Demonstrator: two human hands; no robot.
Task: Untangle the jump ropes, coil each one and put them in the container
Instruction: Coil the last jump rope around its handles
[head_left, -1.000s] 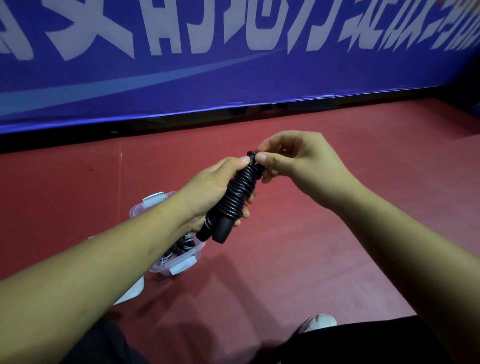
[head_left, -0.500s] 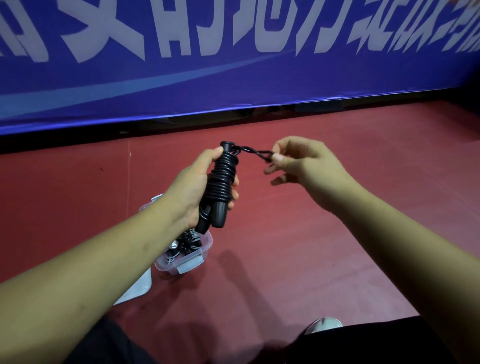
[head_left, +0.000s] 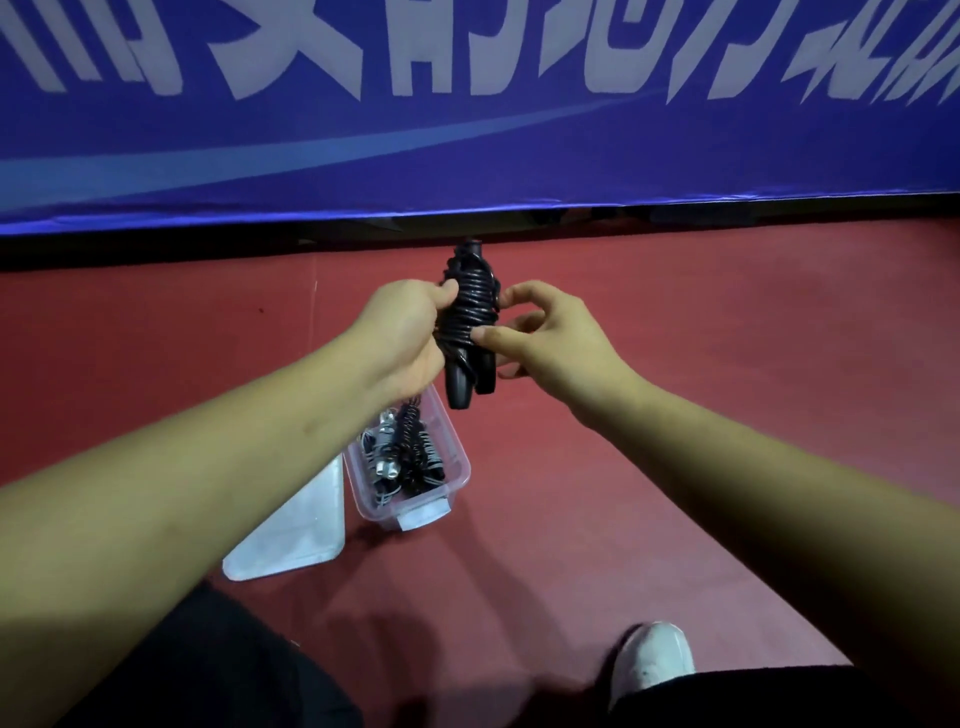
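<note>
On my feed the left hand (head_left: 410, 332) grips the black jump rope (head_left: 467, 317), which is wound tight round its handles into an upright bundle and held above the red floor (head_left: 727, 364) near the centre of view. The fingers wrap behind the bundle and the thumb hooks over its front at 10 o'clock. The right hand (head_left: 550, 343) meets it from 3 o'clock. Its thumb presses on the wraps at mid-height and its index finger curls against the bundle's right edge higher up, so it pinches the coil. Its other fingers are loosely curled.

At 7 o'clock from the bundle the clear plastic container (head_left: 453, 447) stands open on the floor. Inside lie coiled ropes (head_left: 410, 457), black with silvery parts; I cannot count them. Its lid (head_left: 296, 525) lies flat at the container's 8 o'clock, just beside the wall. A white shoe (head_left: 654, 657) shows at 5 o'clock and a blue banner (head_left: 467, 145) spans 12 o'clock
</note>
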